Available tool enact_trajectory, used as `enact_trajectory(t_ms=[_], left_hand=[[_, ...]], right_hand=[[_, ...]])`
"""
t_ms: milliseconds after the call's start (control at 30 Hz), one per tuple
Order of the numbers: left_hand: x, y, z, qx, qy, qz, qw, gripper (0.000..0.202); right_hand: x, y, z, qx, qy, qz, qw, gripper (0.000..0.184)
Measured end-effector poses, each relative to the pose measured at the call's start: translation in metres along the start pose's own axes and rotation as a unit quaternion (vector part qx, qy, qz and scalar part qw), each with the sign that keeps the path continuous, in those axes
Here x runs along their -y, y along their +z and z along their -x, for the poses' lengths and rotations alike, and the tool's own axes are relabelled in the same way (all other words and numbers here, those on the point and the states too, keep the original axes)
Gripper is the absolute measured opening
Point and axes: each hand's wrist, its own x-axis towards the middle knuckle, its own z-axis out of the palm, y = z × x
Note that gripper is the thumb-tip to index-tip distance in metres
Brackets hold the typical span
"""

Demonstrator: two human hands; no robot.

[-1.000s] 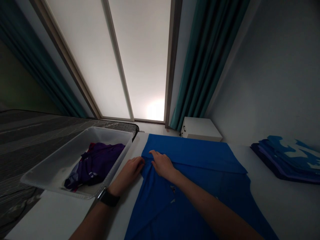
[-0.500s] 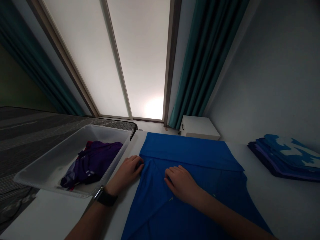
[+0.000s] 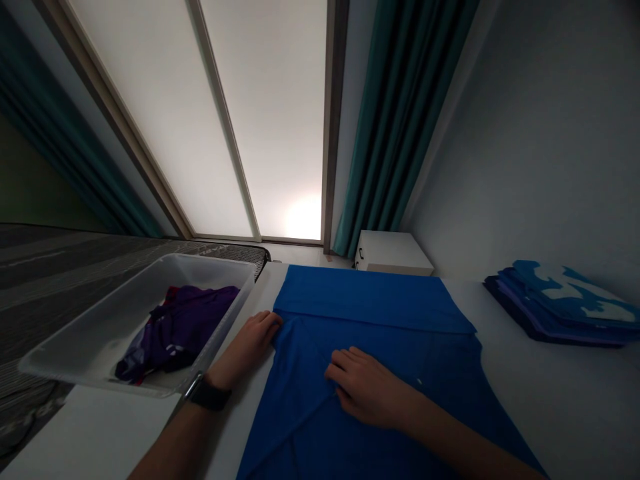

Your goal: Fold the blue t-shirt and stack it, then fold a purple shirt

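A bright blue shirt [image 3: 400, 333] lies spread flat on the white table [image 3: 560, 400], with its far edge folded over into a band. My left hand [image 3: 247, 347], a dark watch on its wrist, pinches the shirt's left edge just below that fold. My right hand [image 3: 367, 390] rests palm down on the middle of the shirt, fingers loosely curled and pressing the cloth where a crease runs toward the near left.
A clear plastic bin [image 3: 95, 333] with purple clothes [image 3: 175, 330] stands at the table's left edge. A stack of folded blue and purple garments [image 3: 560, 303] sits at the far right. Behind are a small white cabinet [image 3: 393, 253], teal curtains and a bright window.
My right hand has slid from the fold near the left hand toward me and to the middle of the shirt. The left hand stays on the shirt's edge.
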Motion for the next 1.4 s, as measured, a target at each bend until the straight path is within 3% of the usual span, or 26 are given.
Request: enact_trajectory(t_ms=[167,333,600,800,1000,1167,1267,1400], left_hand=[[0.004,0.001,0.001,-0.012,-0.004,0.022,1.0,0.026],[0.007,0.002,0.002,-0.011,0.005,0.021,1.0,0.026],[0.005,0.001,0.001,-0.014,0.007,-0.001,1.0,0.026],[-0.017,-0.002,0.011,-0.047,0.021,-0.082,0.995,0.021],[-0.05,-0.01,0.057,0.07,0.032,-0.059,0.995,0.019],[-0.064,-0.018,0.103,0.179,0.051,-0.03,0.982,0.012],[-0.066,-0.018,0.119,0.196,0.055,-0.038,0.978,0.018],[-0.064,-0.017,0.13,0.197,0.054,-0.051,0.977,0.012]], right_hand=[[-0.004,0.002,-0.001,-0.002,-0.032,0.071,0.997,0.014],[-0.004,0.0,0.003,-0.013,-0.035,0.057,0.998,0.011],[-0.006,0.01,0.0,-0.029,-0.08,0.137,0.987,0.014],[-0.007,0.011,0.002,-0.03,-0.074,0.135,0.988,0.013],[-0.007,0.011,0.002,-0.042,-0.071,0.11,0.99,0.013],[-0.007,0.013,0.003,-0.044,-0.063,0.099,0.992,0.014],[-0.006,0.015,0.003,-0.048,-0.065,0.094,0.992,0.015],[-0.005,0.015,0.005,-0.052,-0.066,0.09,0.992,0.016]])
